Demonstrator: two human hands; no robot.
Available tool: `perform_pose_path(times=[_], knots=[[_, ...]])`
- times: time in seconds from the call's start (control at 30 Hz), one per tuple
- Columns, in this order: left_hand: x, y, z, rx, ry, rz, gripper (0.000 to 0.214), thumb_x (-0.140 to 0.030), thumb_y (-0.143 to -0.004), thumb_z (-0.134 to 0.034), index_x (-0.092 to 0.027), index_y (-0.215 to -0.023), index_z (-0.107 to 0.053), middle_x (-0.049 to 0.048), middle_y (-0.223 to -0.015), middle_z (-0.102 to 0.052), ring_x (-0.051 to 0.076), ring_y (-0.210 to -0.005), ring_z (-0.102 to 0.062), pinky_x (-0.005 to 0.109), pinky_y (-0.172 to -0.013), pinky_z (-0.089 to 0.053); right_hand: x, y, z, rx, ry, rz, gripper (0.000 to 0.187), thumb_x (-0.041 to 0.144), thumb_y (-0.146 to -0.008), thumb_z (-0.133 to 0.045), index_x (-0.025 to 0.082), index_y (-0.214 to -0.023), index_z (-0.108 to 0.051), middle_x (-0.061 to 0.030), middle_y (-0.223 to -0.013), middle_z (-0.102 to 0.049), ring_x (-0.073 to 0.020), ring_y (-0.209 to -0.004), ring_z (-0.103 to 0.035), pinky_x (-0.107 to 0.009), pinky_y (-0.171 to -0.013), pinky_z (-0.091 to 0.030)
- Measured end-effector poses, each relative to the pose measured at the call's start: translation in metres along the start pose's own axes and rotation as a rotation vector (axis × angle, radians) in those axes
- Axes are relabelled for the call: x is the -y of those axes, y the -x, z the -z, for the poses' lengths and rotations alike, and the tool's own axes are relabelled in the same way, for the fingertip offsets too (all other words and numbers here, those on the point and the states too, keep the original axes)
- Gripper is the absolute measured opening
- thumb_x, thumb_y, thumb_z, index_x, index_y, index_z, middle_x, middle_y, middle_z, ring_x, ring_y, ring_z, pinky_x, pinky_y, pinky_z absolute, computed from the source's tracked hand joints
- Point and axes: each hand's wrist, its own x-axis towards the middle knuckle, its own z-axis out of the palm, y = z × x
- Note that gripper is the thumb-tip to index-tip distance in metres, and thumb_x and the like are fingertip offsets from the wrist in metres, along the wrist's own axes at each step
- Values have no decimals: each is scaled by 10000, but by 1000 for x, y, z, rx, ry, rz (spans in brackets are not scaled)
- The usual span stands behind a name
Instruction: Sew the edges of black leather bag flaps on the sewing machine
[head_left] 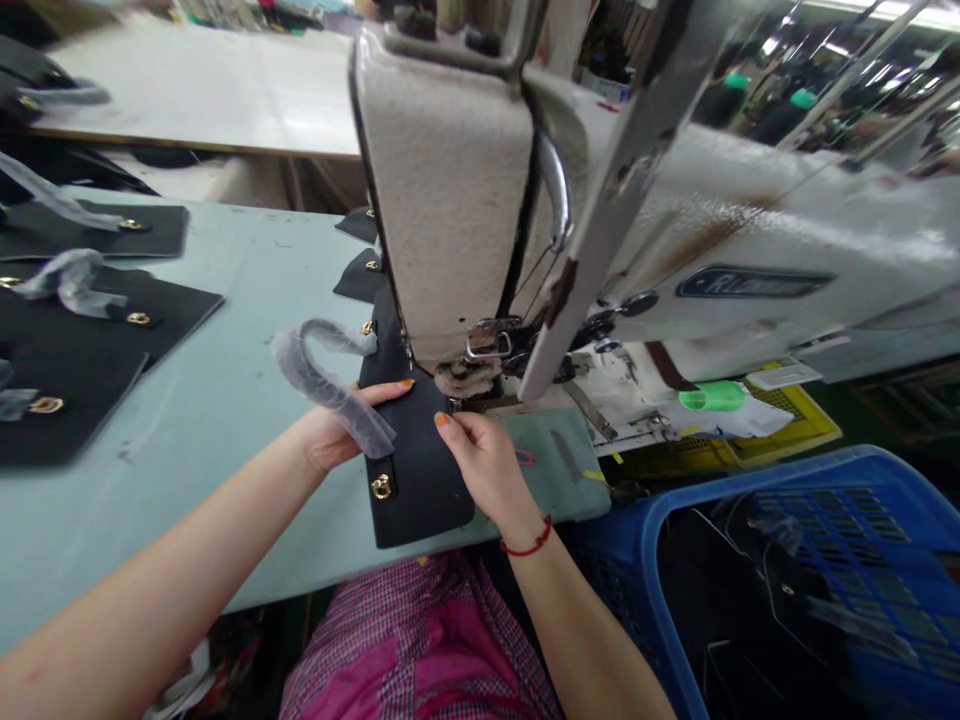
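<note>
A black bag panel (420,470) lies under the head of a sewing machine (450,200). Its plastic-wrapped handle (300,360) arches off to the left, fixed by gold fittings, one a gold clasp (381,487) near the front edge. My left hand (341,430) grips the panel's left side by the handle, thumb flat on top, other fingers partly hidden. At the right edge, close to the presser foot (456,402), my right hand (484,455) is closed on the same panel with its thumb on top. The needle's tip cannot be made out.
More black panels with wrapped handles (71,285) lie at the left of the pale green table (247,500). A blue plastic basket (652,560) holding black pieces stands at the right. Behind it sits a yellow crate (806,430). A white table (225,90) runs across the back.
</note>
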Motion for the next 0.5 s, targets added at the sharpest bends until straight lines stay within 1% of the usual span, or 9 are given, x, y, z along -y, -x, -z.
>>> perform_pose_path(times=[0.07,0.13,0.23,0.33,0.4,0.5], knots=[[1,1,0,-20,8,-7,233,-59,-827,-580,-30,-1022,-702,164,-812,-763,240,-640,-730,372,-646,-619,2,2,3,0,33,8,453,505,-934,-472,171,-631,-429,33,-600,-354,-93,-586,-326,-232,-538,-235],[6,3,0,-45,28,-44,219,-64,-799,-622,-44,-996,-715,169,-849,-764,254,-669,-736,373,-675,-624,6,1,9,16,78,15,440,481,-944,-469,168,-635,-454,30,-600,-390,-96,-595,-355,-227,-543,-248],[22,13,-5,-82,88,-113,257,-82,-779,-665,-79,-1029,-721,155,-941,-763,260,-739,-743,359,-730,-628,16,-3,26,97,224,28,418,426,-951,-487,162,-626,-502,19,-607,-470,-96,-593,-402,-230,-541,-247],[47,26,-20,-169,203,-200,287,-90,-809,-647,-125,-1087,-710,110,-1071,-746,250,-883,-734,330,-791,-621,30,-8,46,156,464,24,389,383,-943,-525,162,-627,-574,7,-606,-535,-96,-565,-428,-249,-535,-226],[64,34,-33,-218,316,-235,295,-106,-845,-621,-160,-1125,-695,72,-1145,-726,244,-1004,-705,332,-856,-605,38,-11,57,140,607,13,358,372,-938,-543,167,-659,-631,-5,-614,-571,-100,-560,-456,-262,-539,-224],[81,40,-53,-224,475,-231,265,-169,-912,-559,-205,-1144,-682,32,-1168,-716,234,-1135,-647,339,-928,-577,44,-14,66,96,732,30,320,379,-932,-558,179,-720,-691,-24,-663,-620,-114,-593,-506,-270,-553,-235]])
